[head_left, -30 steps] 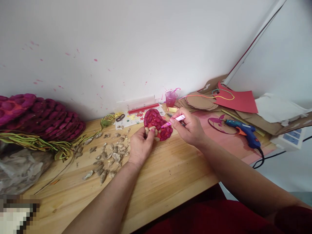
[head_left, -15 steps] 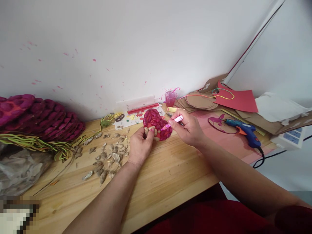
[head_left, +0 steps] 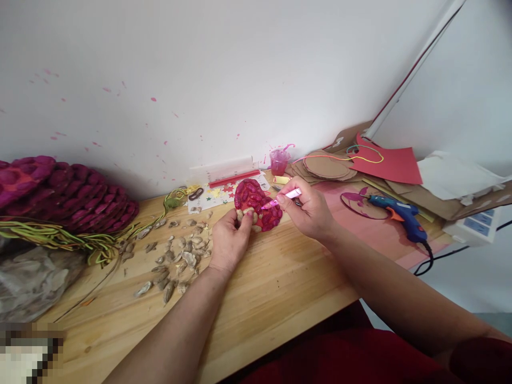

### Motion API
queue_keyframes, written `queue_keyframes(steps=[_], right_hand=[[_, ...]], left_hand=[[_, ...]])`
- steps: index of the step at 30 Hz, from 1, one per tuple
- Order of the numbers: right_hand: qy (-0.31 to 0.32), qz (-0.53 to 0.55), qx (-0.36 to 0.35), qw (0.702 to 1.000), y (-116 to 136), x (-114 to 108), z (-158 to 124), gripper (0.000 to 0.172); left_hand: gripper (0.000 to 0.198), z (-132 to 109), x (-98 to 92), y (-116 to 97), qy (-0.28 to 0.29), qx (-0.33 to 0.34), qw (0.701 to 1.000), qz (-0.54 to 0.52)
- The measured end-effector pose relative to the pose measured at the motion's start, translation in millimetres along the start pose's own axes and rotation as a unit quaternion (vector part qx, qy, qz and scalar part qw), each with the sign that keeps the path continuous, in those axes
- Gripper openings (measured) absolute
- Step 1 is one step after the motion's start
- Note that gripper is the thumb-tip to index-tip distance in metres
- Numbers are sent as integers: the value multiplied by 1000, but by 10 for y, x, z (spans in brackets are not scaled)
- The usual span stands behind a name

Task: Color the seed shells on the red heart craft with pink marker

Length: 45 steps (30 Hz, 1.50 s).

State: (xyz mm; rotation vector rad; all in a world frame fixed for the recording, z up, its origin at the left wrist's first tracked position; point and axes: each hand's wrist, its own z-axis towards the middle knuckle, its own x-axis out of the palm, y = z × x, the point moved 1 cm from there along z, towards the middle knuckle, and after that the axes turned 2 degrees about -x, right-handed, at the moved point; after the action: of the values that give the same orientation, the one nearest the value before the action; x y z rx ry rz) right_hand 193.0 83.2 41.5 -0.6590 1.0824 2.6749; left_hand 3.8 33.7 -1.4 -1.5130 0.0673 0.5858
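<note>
Brush (head_left: 294,194) now flatter, tip leftward

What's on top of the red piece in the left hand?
On the red piece sit magenta-painted shells, plus tan, unpainted shells by the left hand. The right hand holds a brush over it. Whatever the left fingers cover can't be seen.

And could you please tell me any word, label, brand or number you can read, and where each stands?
No text is readable.
Blue glue gun: pale label, too small to read.
White box at right: any print too blurred.
White-handled brush in the right hand: no lettering discernible.
</note>
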Motion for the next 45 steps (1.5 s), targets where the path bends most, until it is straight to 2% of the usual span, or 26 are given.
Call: queue_keyframes(steps=[15, 30, 45], right_hand=[[-14, 4, 17, 1000, -3, -1, 1, 15], [13, -11, 11, 1000, 18, -17, 1, 16], [23, 25, 6, 999, 7, 1, -14, 18]], left_hand=[[40, 5, -3, 9, -2, 2, 1000, 9], [38, 2, -2, 0, 0, -5, 1000, -5], [37, 4, 2, 6, -1, 1, 1000, -11]])
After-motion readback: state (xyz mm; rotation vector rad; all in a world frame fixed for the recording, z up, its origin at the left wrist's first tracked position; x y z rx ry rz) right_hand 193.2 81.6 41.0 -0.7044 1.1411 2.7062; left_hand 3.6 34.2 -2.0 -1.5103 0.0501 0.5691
